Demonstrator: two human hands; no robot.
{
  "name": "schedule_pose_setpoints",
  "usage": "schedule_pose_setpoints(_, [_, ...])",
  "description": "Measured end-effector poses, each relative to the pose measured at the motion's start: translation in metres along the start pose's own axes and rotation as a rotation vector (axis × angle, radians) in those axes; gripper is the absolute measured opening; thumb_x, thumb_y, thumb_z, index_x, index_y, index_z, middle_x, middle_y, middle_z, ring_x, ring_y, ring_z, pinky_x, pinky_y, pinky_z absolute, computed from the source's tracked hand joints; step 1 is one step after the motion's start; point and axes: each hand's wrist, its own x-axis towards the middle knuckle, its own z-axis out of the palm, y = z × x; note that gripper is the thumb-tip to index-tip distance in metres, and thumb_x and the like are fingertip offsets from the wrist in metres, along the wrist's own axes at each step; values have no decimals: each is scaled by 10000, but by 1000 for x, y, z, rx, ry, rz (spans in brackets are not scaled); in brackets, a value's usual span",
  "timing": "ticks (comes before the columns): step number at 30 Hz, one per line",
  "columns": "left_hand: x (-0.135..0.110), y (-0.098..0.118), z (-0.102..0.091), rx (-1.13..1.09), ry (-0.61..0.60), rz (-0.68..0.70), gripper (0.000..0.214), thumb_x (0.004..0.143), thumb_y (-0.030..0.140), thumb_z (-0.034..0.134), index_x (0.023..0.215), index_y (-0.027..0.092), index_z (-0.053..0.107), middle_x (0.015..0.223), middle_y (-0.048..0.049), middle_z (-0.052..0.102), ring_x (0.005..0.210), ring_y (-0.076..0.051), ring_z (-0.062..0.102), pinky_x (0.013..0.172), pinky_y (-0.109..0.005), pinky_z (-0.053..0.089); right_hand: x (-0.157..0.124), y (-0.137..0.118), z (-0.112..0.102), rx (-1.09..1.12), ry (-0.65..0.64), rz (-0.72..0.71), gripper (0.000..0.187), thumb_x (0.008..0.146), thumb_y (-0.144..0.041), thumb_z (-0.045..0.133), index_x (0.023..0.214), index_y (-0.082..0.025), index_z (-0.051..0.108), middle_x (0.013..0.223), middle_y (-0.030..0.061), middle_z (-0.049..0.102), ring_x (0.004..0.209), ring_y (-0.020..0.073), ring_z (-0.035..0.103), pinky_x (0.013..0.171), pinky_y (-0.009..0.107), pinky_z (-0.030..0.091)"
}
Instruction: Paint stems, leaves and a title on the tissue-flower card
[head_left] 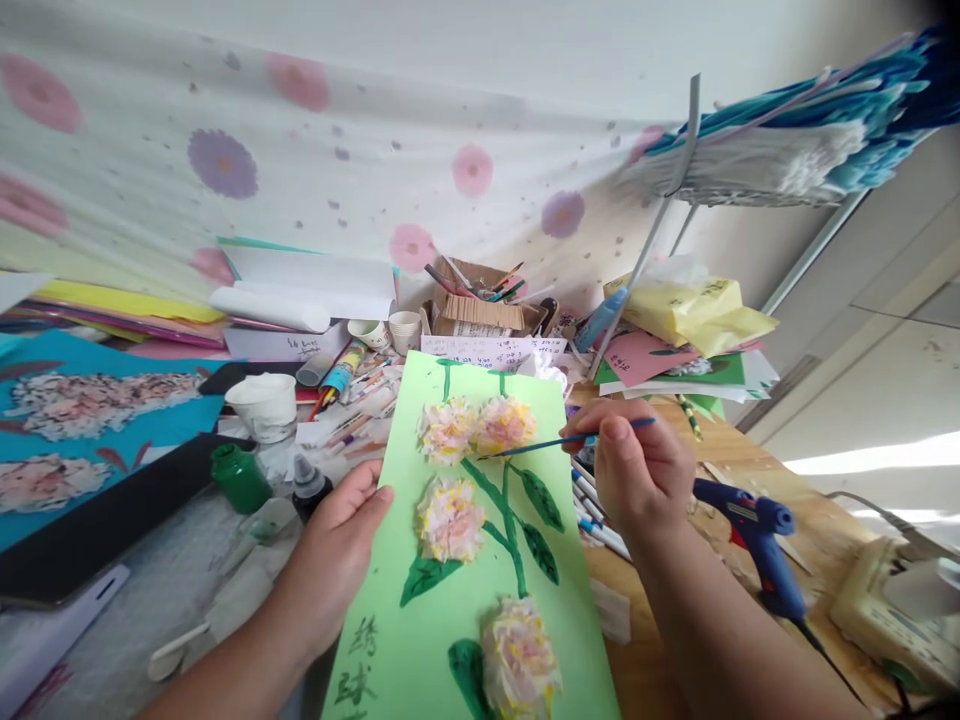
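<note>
My left hand grips the left edge of a light green sheet, thumb on top, holding it tilted up. Glued to the sheet are tufted pink and yellow paper flowers with painted green stems and leaves. My right hand pinches a thin blue paintbrush. The brush tip rests beside the upper right flower.
A blue glue gun lies on the wooden table to the right. A green paint bottle, a dark-capped bottle, a white cup, pens, a cardboard brush box, paper stacks and blue flower artwork crowd the left and back.
</note>
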Motion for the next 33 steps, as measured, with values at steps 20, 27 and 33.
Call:
schedule_pose_setpoints(20, [-1,0,2,-14,-41,-4,723,708,551,875,1303,214,641,1157,-58,872,779,-286,814,771,-378,643,3,-9,7,-166,-240,-230,231,1140,-282,530,967,-237,677,741,18,707,632,176,672,590,311,539])
schedule_pose_setpoints(27, [-1,2,2,-3,-17,-9,734,677,538,883,1291,207,657,1008,-53,876,799,-327,819,785,-415,639,3,-9,6,-166,-256,-241,248,1124,-267,526,916,-244,660,696,6,660,586,184,654,551,324,518])
schedule_pose_setpoints(33, [-2,2,1,-1,-14,-3,736,683,555,883,1293,213,653,1176,-94,859,1026,-371,819,845,-421,637,3,-9,3,-168,-269,-266,251,1115,-250,534,884,-250,633,676,-1,624,580,187,638,563,338,533])
